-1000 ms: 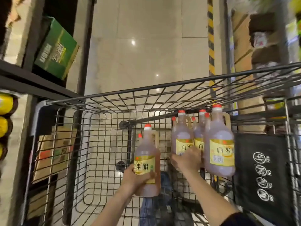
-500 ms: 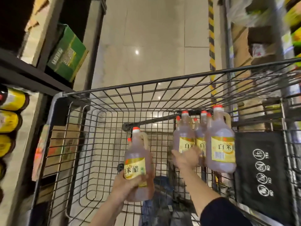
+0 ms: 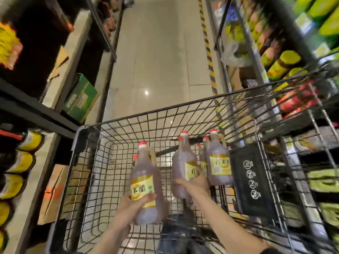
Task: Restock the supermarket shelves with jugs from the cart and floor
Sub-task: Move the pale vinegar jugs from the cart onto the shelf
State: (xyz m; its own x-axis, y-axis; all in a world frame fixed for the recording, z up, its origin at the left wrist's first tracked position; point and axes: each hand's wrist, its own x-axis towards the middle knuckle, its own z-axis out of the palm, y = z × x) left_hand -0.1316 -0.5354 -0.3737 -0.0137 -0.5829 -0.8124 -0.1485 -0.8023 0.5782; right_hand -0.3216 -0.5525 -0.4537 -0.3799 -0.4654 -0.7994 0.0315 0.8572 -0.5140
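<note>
My left hand curls round a smooth, red-capped plastic jug held inside the black wire cart, while my right hand grips a second jug beside the clustered jugs.

Supermarket aisle: wire cart on tiled floor. Red-capped jugs upright inside cart, just beside black panel. Green carton tilted at foot of left shelf; yellow-labelled bottles below.
</note>
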